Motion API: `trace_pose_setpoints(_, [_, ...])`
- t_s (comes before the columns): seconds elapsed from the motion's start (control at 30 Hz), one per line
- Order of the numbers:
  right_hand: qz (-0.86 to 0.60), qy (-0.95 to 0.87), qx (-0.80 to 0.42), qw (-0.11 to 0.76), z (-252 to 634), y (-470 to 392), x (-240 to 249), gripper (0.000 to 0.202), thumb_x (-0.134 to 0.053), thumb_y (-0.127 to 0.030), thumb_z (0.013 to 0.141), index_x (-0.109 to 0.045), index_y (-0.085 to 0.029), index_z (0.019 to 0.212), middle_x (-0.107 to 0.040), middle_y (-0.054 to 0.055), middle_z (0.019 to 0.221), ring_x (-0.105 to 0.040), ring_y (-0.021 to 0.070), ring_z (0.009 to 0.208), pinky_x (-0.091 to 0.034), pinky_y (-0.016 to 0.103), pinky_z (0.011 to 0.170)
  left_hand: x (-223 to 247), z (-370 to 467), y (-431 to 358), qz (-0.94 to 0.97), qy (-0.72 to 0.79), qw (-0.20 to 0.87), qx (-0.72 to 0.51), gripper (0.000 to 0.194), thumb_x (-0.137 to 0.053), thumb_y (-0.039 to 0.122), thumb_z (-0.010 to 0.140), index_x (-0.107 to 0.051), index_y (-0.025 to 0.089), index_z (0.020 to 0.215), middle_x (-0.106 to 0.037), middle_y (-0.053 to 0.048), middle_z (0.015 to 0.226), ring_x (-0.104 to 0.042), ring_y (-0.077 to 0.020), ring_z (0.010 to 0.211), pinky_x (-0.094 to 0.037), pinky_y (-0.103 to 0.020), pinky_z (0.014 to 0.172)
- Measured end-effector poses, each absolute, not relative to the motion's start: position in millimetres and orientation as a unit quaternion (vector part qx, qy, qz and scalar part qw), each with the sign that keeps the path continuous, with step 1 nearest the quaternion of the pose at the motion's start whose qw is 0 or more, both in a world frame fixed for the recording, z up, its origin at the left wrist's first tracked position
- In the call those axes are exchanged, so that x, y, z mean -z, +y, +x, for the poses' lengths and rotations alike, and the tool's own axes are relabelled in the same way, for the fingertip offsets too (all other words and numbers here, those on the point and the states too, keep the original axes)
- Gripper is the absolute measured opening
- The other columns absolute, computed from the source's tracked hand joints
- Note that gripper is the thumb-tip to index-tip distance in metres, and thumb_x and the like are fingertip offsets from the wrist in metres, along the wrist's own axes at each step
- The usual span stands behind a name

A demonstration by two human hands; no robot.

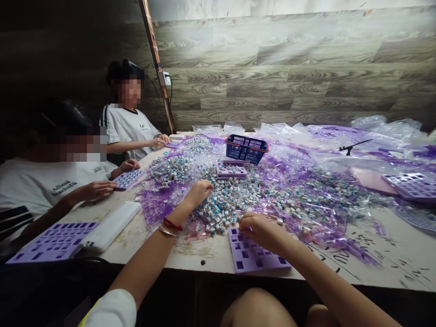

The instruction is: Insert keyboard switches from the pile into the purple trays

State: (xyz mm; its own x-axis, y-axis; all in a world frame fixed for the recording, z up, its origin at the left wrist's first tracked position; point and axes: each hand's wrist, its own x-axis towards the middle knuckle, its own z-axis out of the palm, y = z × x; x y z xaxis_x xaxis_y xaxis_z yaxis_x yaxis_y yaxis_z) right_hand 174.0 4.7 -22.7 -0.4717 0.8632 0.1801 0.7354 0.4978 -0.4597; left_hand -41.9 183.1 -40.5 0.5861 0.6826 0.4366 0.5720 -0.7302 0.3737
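My left hand (pixel 200 192) is over the heap of small grey-white pieces with blue tips (pixel 223 204), which look like keyboard switches. Its fingers are curled together, and what they hold, if anything, is hidden. My right hand (pixel 260 228) is at the upper left part of a purple plate with square holes (pixel 250 265), lying at the table's front edge. The right fingertips are pinched down at the plate, and anything between them is too small to make out. The hand and forearm cover part of the plate.
A dark blue basket (pixel 247 149) stands behind a purple block (pixel 231 171) in the heap. Purple clear plastic pieces (pixel 156 204) and bags spread around. At left, two people sit; one's hand (pixel 97 190) touches a filled plate (pixel 128 179). A white box (pixel 111 227) lies nearer.
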Motion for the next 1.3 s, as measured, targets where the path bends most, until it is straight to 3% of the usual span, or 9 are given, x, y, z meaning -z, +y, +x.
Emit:
trace_pose_setpoints(0.2, [-0.493, -0.837, -0.145, 0.188, 170, 4, 20, 0.026, -0.052, 0.004, 0.073, -0.066, -0.016, 0.066, -0.065, 0.004, 0.073, -0.059, 0.0146, 0.070, -0.046, 0.024, 0.068, 47, -38, 184, 0.870, 0.378, 0.088, -0.303, 0.015, -0.051, 0.010, 0.084, -0.065, 0.015, 0.089, -0.065, -0.005, 0.087, -0.060, -0.0172, 0.086, -0.048, -0.030, 0.085])
trace_pose_setpoints(0.37, [-0.460, -0.830, -0.171, 0.266, 178, 0, 26, 0.021, -0.058, -0.007, 0.078, -0.069, -0.019, 0.089, -0.069, 0.006, 0.097, -0.063, 0.0184, 0.092, -0.049, 0.031, 0.085, 46, -35, 181, 0.862, 0.394, 0.083, -0.310, 0.018, -0.047, 0.008, 0.085, -0.062, 0.013, 0.093, -0.062, -0.007, 0.091, -0.058, -0.0186, 0.091, -0.047, -0.034, 0.088])
trace_pose_setpoints(0.5, [-0.449, -0.827, -0.147, 0.305, 190, -6, 28, 0.018, -0.057, -0.014, 0.082, -0.068, -0.021, 0.095, -0.066, 0.008, 0.107, -0.061, 0.0206, 0.102, -0.049, 0.035, 0.091, 32, -29, 166, 0.860, 0.378, 0.106, -0.327, 0.016, -0.048, 0.012, 0.087, -0.063, 0.013, 0.092, -0.062, -0.008, 0.093, -0.058, -0.0185, 0.091, -0.047, -0.033, 0.088])
trace_pose_setpoints(0.57, [-0.454, -0.820, -0.119, 0.327, 196, -10, 28, 0.020, -0.055, -0.015, 0.084, -0.067, -0.021, 0.099, -0.064, 0.009, 0.112, -0.060, 0.0217, 0.105, -0.049, 0.037, 0.092, 25, -21, 152, 0.855, 0.345, 0.199, -0.333, 0.017, -0.049, 0.014, 0.087, -0.063, 0.014, 0.096, -0.063, -0.006, 0.092, -0.059, -0.0173, 0.088, -0.048, -0.031, 0.085])
trace_pose_setpoints(0.73, [-0.478, -0.779, -0.053, 0.401, 201, -16, 29, 0.031, -0.053, -0.017, 0.087, -0.058, -0.022, 0.117, -0.056, 0.012, 0.122, -0.055, 0.0235, 0.112, -0.050, 0.040, 0.092, 17, 4, 103, 0.760, 0.229, 0.571, -0.209, 0.022, -0.053, 0.026, 0.088, -0.061, 0.013, 0.103, -0.064, -0.004, 0.079, -0.062, -0.0142, 0.076, -0.049, -0.027, 0.074])
trace_pose_setpoints(0.87, [-0.452, -0.783, -0.055, 0.423, 195, -14, 35, 0.024, -0.055, -0.018, 0.086, -0.060, -0.022, 0.109, -0.060, 0.010, 0.110, -0.061, 0.0219, 0.101, -0.055, 0.036, 0.082, 16, 12, 80, 0.680, 0.204, 0.689, -0.148, 0.036, -0.067, 0.042, 0.079, -0.061, 0.012, 0.097, -0.063, -0.003, 0.078, -0.061, -0.0136, 0.074, -0.049, -0.027, 0.074])
trace_pose_setpoints(1.3, [-0.493, -0.767, -0.054, 0.407, 181, -6, 36, 0.016, -0.060, -0.013, 0.076, -0.067, -0.020, 0.089, -0.068, 0.005, 0.089, -0.065, 0.0195, 0.082, -0.051, 0.032, 0.074, 19, 6, 88, 0.709, 0.245, 0.648, -0.131, 0.037, -0.073, 0.042, 0.070, -0.062, 0.012, 0.088, -0.063, -0.002, 0.075, -0.061, -0.0131, 0.069, -0.047, -0.025, 0.065])
